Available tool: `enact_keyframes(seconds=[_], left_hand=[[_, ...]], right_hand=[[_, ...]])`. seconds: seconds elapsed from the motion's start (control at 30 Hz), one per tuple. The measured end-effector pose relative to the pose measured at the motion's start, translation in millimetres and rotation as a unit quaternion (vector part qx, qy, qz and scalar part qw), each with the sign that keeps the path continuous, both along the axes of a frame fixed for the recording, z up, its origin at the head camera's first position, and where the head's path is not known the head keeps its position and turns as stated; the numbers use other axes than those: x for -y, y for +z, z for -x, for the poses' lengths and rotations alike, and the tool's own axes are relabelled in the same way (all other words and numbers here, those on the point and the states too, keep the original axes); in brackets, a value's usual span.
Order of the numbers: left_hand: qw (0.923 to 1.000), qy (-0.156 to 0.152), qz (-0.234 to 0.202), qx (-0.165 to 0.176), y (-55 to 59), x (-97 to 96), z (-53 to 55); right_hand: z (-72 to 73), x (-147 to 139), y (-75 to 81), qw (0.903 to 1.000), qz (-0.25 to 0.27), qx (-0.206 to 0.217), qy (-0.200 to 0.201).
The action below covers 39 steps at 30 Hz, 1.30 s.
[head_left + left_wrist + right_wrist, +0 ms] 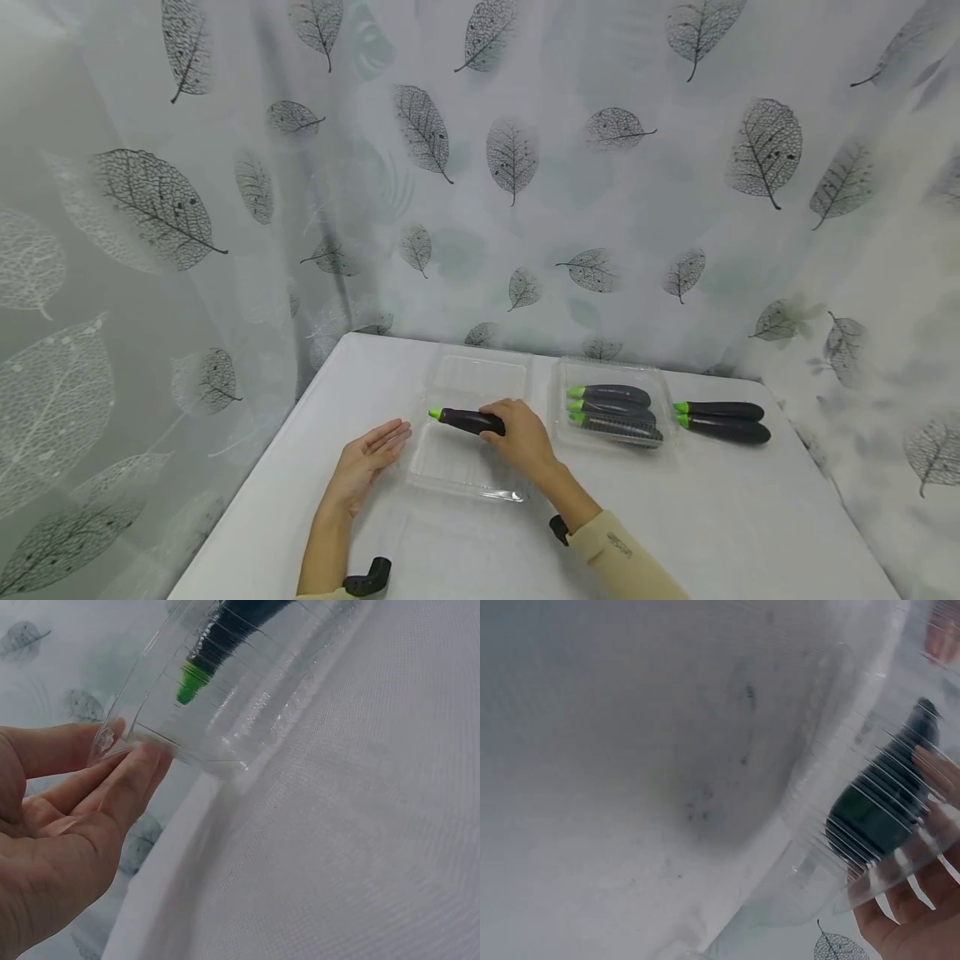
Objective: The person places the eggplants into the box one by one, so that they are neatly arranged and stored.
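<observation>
My right hand [517, 433] grips a dark purple eggplant [468, 421] by its thick end, the green stem pointing left. It holds the eggplant over the near half of an open clear plastic clamshell box [450, 467], whose other half lies folded back toward the wall. In the right wrist view, the eggplant [881, 799] and my fingers show through the ribbed plastic. My left hand [360, 467] is at the box's left edge, its fingers fairly straight. In the left wrist view, its fingertips [154, 750] are right at the rim, close to the eggplant's green tip [191, 681].
Right of the open box stands another clear box [558, 408] holding three eggplants [611, 408] side by side. Two loose eggplants [723, 421] lie on the white table farther right. A leaf-patterned curtain [510, 208] hangs behind and along both sides.
</observation>
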<state>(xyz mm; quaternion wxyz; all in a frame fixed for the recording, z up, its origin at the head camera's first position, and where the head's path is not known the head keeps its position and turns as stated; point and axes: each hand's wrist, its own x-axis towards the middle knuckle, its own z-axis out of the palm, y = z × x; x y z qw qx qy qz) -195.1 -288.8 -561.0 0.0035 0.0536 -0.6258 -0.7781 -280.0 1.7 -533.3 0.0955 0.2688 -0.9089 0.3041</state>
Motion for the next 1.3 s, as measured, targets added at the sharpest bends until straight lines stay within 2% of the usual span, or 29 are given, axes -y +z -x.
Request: enact_keyframes(seconds=[0.33,0.6,1.03,1.3], left_hand=[[0.9994,-0.017,0.015,-0.028,-1.7,1.6,-0.3],[0.9995,-0.027,-0.005,-0.016,1.5,1.7,-1.2],[0.9996,-0.021,-0.009,-0.016,0.3,1.5,-2.3],[0.9994,-0.031,-0.006,-0.016,0.9,1.9,-3.2]], right_hand=[[-2.3,9.5,-8.6,0.9979,-0.047,-0.036,-0.025],[-2.1,12.9,-14.0,0.9918,-0.089,-0.088,-0.028],[-6.6,8.8,-13.7,0.9921,-0.081,-0.091,-0.029],[-10.1,4.8,-8.5,0.9946,-0.064,-0.077,-0.024]])
